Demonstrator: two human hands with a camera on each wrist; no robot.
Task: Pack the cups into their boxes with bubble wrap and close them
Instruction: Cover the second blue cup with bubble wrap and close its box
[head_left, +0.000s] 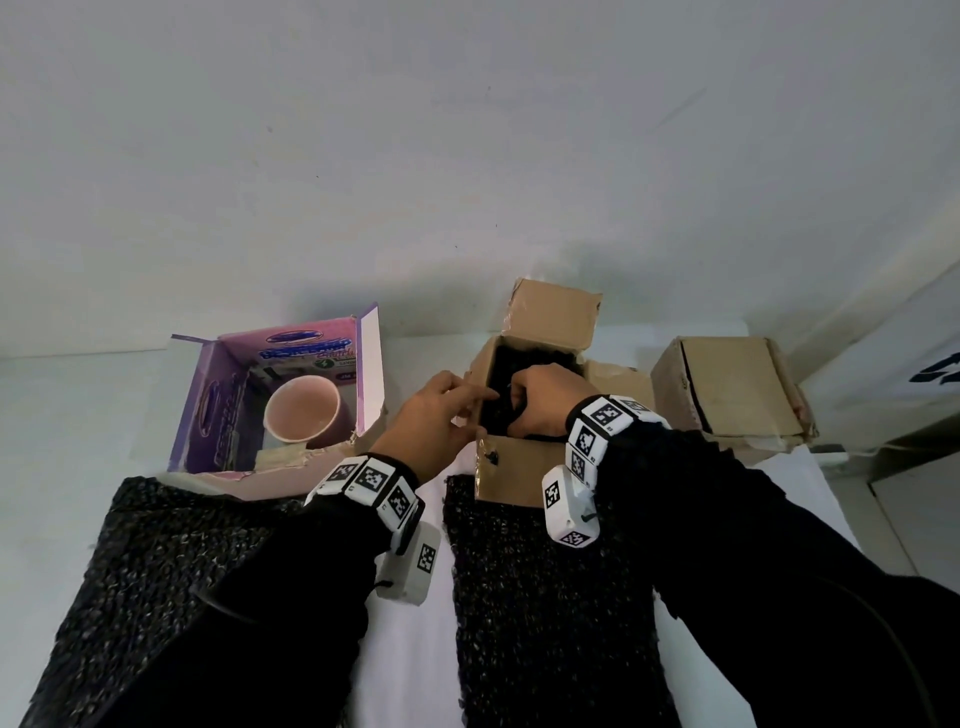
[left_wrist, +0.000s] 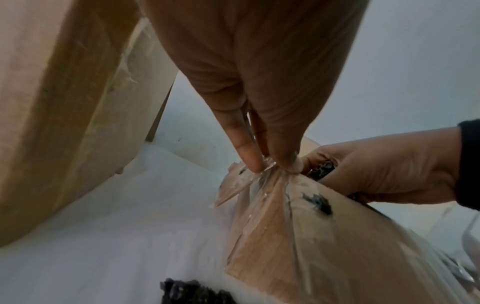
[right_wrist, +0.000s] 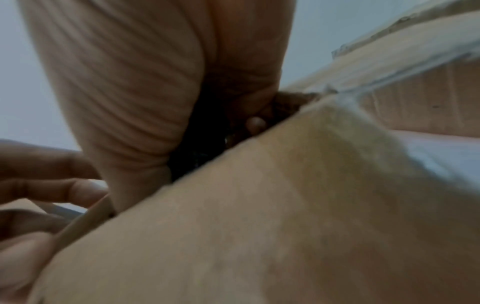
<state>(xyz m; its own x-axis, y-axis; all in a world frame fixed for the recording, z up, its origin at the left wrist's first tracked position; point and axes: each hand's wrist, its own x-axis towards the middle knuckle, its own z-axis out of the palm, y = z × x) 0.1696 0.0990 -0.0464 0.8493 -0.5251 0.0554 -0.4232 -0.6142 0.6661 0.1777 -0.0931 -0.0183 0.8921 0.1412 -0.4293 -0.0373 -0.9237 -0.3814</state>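
An open brown cardboard box (head_left: 511, 480) stands mid-table, stuffed with black bubble wrap (head_left: 501, 379). My right hand (head_left: 540, 400) reaches down into it, fingers curled around the black wrap (left_wrist: 322, 169); one fingertip (right_wrist: 255, 123) shows against the dark inside. My left hand (head_left: 457, 413) is at the box's near-left top corner, where thumb and finger (left_wrist: 249, 158) pinch a clear tape flap (left_wrist: 267, 167) on the box (left_wrist: 298, 236). No cup is visible in this box. A pink cup (head_left: 304, 410) lies bare in an open purple box (head_left: 208, 415) to the left.
A closed cardboard box (head_left: 727, 395) sits to the right, near the wall. Two black bubble wrap sheets (head_left: 171, 571) (head_left: 545, 613) lie flat on the white table (head_left: 405, 675) in front of me, under my forearms. The middle box's rear flap (head_left: 553, 312) stands upright.
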